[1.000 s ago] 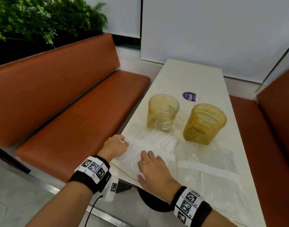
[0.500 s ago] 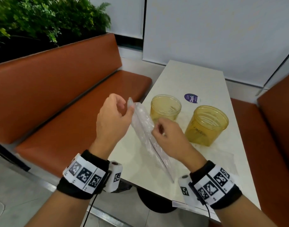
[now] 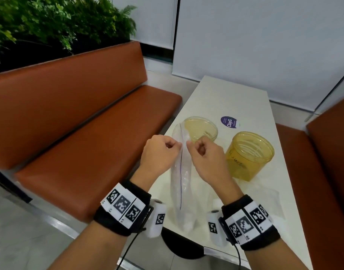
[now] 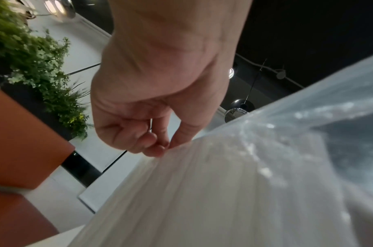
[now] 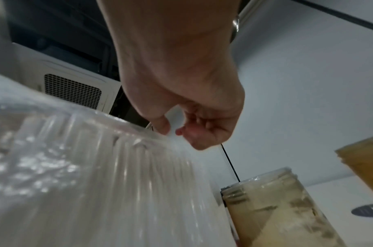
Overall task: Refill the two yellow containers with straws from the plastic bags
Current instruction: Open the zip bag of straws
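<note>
Black wristbands (image 3: 116,221) with checkered white tags, white camera pods (image 3: 156,219), thin cables

The left hand (image 3: 159,152) and right hand (image 3: 204,156) are raised close together, fingers curled, each pinching something.

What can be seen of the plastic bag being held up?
The plastic bag is clear, thin film with a dark seal line along its upper edge, holding a bundle of pale straws. It is lifted edge-up over the near end of the table, in front of the containers. The left hand and right hand pinch opposite sides of its top.
</note>
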{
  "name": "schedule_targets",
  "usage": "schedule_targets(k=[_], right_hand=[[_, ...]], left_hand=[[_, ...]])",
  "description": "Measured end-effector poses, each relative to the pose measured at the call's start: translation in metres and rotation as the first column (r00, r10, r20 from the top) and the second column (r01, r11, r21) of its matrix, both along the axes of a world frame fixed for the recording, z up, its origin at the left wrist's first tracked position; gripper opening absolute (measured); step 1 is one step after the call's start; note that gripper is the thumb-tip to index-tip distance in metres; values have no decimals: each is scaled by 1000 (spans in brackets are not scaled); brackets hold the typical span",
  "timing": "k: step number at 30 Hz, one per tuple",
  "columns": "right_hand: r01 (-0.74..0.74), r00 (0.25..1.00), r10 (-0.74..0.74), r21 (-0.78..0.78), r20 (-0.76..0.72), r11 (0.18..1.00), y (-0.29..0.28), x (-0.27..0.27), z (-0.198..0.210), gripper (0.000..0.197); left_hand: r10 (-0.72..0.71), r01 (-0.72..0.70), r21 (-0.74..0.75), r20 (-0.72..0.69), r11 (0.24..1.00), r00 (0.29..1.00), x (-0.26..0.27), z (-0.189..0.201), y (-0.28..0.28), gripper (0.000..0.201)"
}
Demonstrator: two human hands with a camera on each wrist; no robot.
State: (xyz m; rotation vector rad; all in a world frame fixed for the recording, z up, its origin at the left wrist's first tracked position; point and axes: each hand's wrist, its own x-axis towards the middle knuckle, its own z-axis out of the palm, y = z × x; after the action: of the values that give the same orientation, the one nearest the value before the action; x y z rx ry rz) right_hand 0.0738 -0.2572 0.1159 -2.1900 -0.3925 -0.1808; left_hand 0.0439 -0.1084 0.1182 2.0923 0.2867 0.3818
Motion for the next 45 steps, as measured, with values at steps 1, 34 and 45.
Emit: schedule_targets(k=[1, 34, 45], right_hand=[[-9, 998, 11, -27, 58, 1000, 0, 2, 0, 35], [205, 975, -216, -536, 43, 819, -25, 49, 35, 32], [82, 980, -181, -674, -78, 734, -34, 53, 56, 35]], left_hand=[[-11, 11, -40, 6, 999, 1000, 1, -1, -1, 20], [148, -17, 431, -273, 902, 951, 8, 39, 24, 34], [-29, 220, 508, -357, 833, 934, -4, 55, 45, 37]])
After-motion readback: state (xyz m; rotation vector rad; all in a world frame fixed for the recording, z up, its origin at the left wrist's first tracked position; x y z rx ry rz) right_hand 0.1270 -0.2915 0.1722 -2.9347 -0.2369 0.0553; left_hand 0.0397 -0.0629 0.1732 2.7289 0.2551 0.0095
